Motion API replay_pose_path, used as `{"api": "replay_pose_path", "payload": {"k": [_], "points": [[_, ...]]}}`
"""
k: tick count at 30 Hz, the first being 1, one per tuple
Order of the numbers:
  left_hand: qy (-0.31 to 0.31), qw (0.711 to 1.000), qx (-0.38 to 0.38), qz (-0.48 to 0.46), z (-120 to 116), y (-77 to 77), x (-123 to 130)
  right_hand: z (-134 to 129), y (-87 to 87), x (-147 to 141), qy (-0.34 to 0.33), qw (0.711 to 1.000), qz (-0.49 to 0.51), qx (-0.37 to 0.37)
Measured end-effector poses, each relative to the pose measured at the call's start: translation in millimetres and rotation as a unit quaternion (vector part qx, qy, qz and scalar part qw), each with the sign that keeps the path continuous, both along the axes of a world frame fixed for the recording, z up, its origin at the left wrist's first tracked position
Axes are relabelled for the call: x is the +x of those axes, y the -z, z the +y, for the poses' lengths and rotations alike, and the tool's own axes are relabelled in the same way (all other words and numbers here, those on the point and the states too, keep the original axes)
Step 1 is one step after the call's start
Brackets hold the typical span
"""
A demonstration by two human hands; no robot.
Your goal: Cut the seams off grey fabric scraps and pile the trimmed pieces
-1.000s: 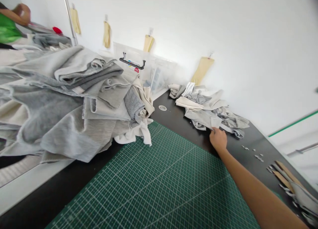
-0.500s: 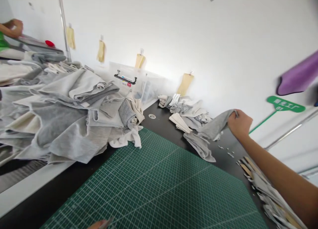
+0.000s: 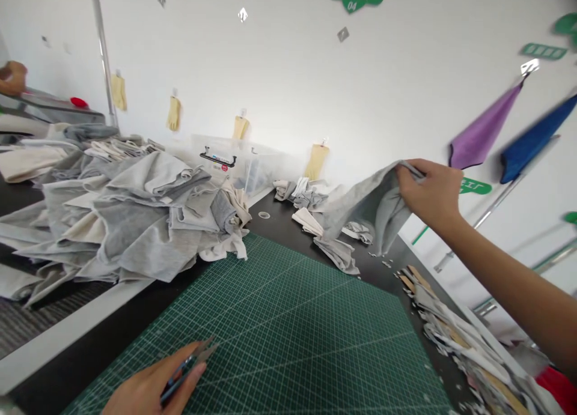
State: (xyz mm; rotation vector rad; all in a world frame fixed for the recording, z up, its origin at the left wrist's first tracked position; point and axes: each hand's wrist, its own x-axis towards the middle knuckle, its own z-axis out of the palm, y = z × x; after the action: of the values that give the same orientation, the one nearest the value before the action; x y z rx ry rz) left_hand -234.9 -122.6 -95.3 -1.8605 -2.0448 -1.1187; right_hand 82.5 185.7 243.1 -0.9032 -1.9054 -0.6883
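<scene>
My left hand (image 3: 151, 382) is low over the green cutting mat (image 3: 288, 319), its fingers wrapped around small blue-handled thread snips (image 3: 202, 353). The blades point away to the upper right, slightly apart. At the right, my right hand (image 3: 430, 190) pinches the upper edge of a grey fabric piece (image 3: 360, 196) and holds it raised. That fabric hangs down over several smaller grey and cream pieces (image 3: 309, 190) at the far end of the black table (image 3: 283, 226). A cream folded strip (image 3: 308, 221) and a grey piece (image 3: 338, 254) lie beneath it.
A large heap of grey and cream fabric (image 3: 135, 223) covers the left side. A clear plastic box (image 3: 220, 157) stands at the wall. Layered fabric strips (image 3: 455, 337) line the right edge, near small scraps (image 3: 383, 262). Another person's hand (image 3: 13, 77) shows far left.
My right hand has lifted the grey fabric higher, so it spreads and hangs. My left hand with the snips has come further into view. The camera view has tilted upward.
</scene>
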Motion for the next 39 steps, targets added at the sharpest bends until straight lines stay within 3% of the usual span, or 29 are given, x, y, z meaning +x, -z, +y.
{"api": "replay_pose_path", "payload": {"k": [4, 5, 7, 8, 10, 12, 15, 20, 23, 27, 33, 39], "points": [[0.002, 0.999, -0.033, 0.004, -1, 6.5, 2, -57, 47.6, 3, -0.125, 0.986, -0.098, -0.045], [0.002, 0.999, -0.041, 0.006, -2, 6.7, 2, -72, 63.5, 8, -0.174, 0.957, -0.198, -0.122], [0.000, 0.999, -0.052, 0.008, -3, 5.9, 4, -100, 94.9, 24, -0.225, 0.857, -0.360, -0.292], [0.001, 0.998, -0.056, 0.010, -3, 5.4, 4, -111, 109.2, 34, -0.228, 0.814, -0.394, -0.362], [0.002, 0.998, -0.063, 0.015, -4, 5.3, 5, -127, 132.9, 57, -0.214, 0.772, -0.388, -0.457], [-0.002, 0.997, -0.067, 0.022, -5, 7.0, 5, -132, 150.1, 78, -0.182, 0.782, -0.314, -0.506], [-0.009, 0.997, -0.064, 0.037, -4, 11.9, 2, -131, 168.4, 97, -0.139, 0.830, -0.184, -0.508], [-0.027, 0.996, -0.062, 0.061, -1, 11.0, 1, -129, 203.8, 96, -0.132, 0.854, -0.111, -0.492], [-0.021, 0.995, -0.073, 0.058, -2, 2.3, 4, -109, 234.1, 92, -0.109, 0.885, -0.063, -0.448], [-0.023, 0.996, -0.075, 0.052, -4, -5.9, 8, -43, 273.9, 98, 0.024, 0.917, 0.047, -0.394], [-0.037, 0.995, -0.078, 0.050, -3, -9.1, 9, 59, 306.3, 115, 0.136, 0.896, 0.120, -0.405], [-0.064, 0.992, -0.086, 0.061, -3, -1.6, 5, 99, 321.7, 123, 0.146, 0.863, 0.092, -0.474]]}}
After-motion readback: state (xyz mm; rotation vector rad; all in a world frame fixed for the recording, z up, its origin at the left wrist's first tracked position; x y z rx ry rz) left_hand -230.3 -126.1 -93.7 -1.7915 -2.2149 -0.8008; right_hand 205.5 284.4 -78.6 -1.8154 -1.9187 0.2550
